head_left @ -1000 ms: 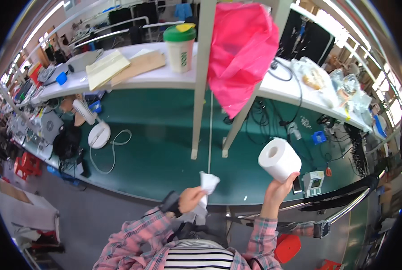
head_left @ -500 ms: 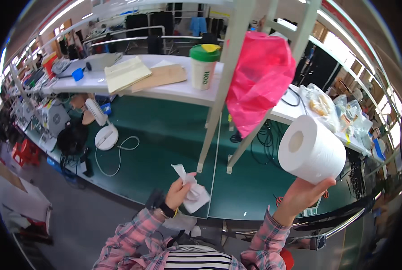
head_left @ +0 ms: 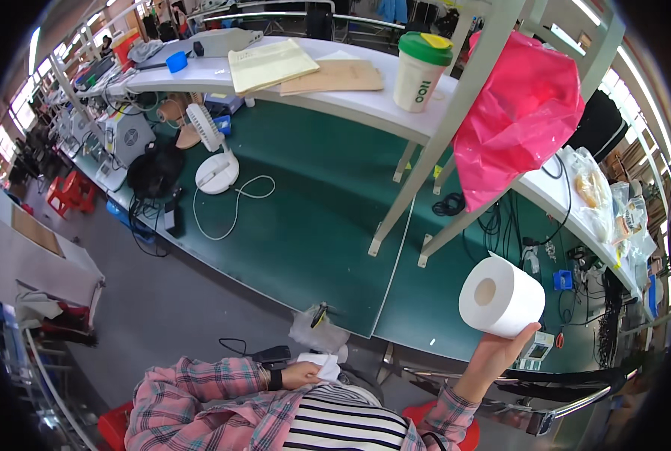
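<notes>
On the right, a white toilet paper roll (head_left: 517,299) rests on the fingers and palm of my right hand (head_left: 492,362), its cardboard-core hole facing left. The roll is held up over the right part of the green table. Close to my striped shirt, my left hand (head_left: 301,374) has its fingers closed on a crumpled piece of toilet paper (head_left: 326,367). Just beyond that hand hangs a clear plastic bag (head_left: 314,331) at the table's front edge.
A white fan (head_left: 217,173) with its cable stands on the green table (head_left: 313,203). A raised white shelf bears a green-lidded cup (head_left: 420,79) and paper folders (head_left: 272,64). A pink plastic bag (head_left: 519,113) hangs from the frame post (head_left: 456,128). Black cables (head_left: 493,225) lie to the right.
My left hand has drawn back from over the table edge to my body with the paper. The roll in my right hand sits slightly lower, and the view has shifted left.
</notes>
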A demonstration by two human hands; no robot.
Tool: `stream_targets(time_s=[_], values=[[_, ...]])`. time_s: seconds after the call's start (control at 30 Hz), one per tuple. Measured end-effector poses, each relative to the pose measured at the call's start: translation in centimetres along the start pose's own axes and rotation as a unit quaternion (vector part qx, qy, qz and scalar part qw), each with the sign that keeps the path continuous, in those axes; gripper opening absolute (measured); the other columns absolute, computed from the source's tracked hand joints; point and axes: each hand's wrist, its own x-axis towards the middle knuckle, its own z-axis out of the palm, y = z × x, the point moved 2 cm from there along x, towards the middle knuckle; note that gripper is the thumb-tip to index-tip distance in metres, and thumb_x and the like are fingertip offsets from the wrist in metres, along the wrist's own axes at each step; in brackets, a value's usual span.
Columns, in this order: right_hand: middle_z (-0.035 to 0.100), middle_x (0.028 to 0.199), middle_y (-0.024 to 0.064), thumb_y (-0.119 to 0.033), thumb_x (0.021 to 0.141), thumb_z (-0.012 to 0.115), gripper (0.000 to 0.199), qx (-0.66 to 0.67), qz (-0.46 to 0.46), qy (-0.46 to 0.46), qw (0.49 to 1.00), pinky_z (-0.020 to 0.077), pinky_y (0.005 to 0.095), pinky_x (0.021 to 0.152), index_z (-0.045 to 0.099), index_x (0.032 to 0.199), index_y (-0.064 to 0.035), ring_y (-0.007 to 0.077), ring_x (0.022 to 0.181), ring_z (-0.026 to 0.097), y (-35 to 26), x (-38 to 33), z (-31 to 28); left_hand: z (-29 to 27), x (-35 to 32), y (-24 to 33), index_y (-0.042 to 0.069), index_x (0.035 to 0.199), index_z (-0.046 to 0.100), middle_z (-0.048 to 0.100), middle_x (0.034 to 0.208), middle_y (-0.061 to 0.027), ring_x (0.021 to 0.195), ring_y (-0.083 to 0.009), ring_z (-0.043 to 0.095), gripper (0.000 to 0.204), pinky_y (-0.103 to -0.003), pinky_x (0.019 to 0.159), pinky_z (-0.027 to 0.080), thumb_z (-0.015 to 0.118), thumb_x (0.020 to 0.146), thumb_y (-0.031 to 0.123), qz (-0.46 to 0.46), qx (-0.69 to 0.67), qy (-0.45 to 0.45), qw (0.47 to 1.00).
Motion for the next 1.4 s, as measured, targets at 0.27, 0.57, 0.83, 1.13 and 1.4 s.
stream_targets(time_s=[0.27,0.57,0.83,1.13,1.4], values=[[0.042,0.138,0.0094,-0.05,0.096,0.042,0.061,-0.017,0.006,0.006,1.0,0.0349,0.0414,0.104,0.034,0.139,-0.007,0.0233,0.127,0.041,0.3,-0.4,-3.0,-4.7,-0.7,7.5,0.001,0.098,0.066,0.067,0.086,-0.0049,0.083,-0.0119,0.063,0.027,-0.026,0.067,0.049,0.046,0.081,0.002,-0.033,-0.19,0.177,0.965],[0.052,0.129,0.0105,-0.046,0.098,0.04,0.058,-0.039,-0.005,-0.003,0.999,0.0372,0.0376,0.102,0.042,0.131,0.0019,0.0221,0.119,0.049,1.3,-1.2,-4.8,-11.9,1.1,19.0,-0.002,0.116,0.056,0.064,0.101,-0.006,0.092,-0.0121,0.058,0.035,-0.025,0.08,0.046,0.046,0.083,-0.006,0.173,-0.03,0.249,0.953],[0.055,0.123,0.0127,-0.044,0.099,0.04,0.056,-0.033,-0.022,0.0,0.999,0.0403,0.0359,0.098,0.045,0.126,0.0052,0.0212,0.115,0.052,1.4,-1.7,-5.1,-6.6,-1.5,36.9,-0.003,0.105,0.057,0.059,0.106,-0.0138,0.098,-0.0213,0.06,0.025,-0.035,0.087,0.045,0.053,0.081,-0.004,0.198,-0.314,-0.034,0.928],[0.057,0.119,0.0129,-0.043,0.099,0.041,0.056,-0.012,-0.036,0.034,0.999,0.0414,0.036,0.097,0.045,0.125,0.0069,0.0218,0.115,0.053,-0.2,-2.7,-6.8,-2.5,-4.7,41.6,-0.003,0.114,0.056,0.058,0.117,-0.022,0.112,-0.0336,0.056,0.039,-0.042,0.101,0.038,0.061,0.087,0.024,0.166,-0.378,-0.341,0.845],[0.054,0.124,0.0128,-0.041,0.1,0.04,0.054,-0.044,-0.033,0.023,0.998,0.0388,0.0352,0.099,0.045,0.128,0.0057,0.0208,0.115,0.052,0.5,-2.8,-8.7,-2.1,-3.7,42.4,-0.004,0.115,0.055,0.058,0.116,-0.0209,0.112,-0.0354,0.055,0.042,-0.041,0.1,0.039,0.061,0.09,0.028,0.144,-0.305,-0.473,0.814]])
